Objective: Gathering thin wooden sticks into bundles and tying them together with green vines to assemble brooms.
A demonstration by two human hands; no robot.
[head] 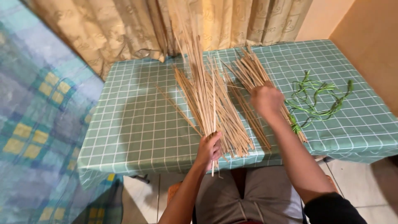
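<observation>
My left hand [209, 148] grips the near ends of a bundle of long pale reed strips [203, 70] that rises upward towards the curtain. Beneath it, more loose strips [232, 124] lie fanned on the table. My right hand [266, 99] reaches over a second pile of strips [248, 70] at the right and rests on it with fingers curled; whether it grips any strip is not visible. A single thin strip [176, 107] lies apart to the left.
The table carries a green checked cloth [132, 128]. A tangle of green strands [317, 99] lies at the right. A beige curtain [124, 29] hangs behind the table. A blue and yellow plaid fabric [37, 124] fills the left side.
</observation>
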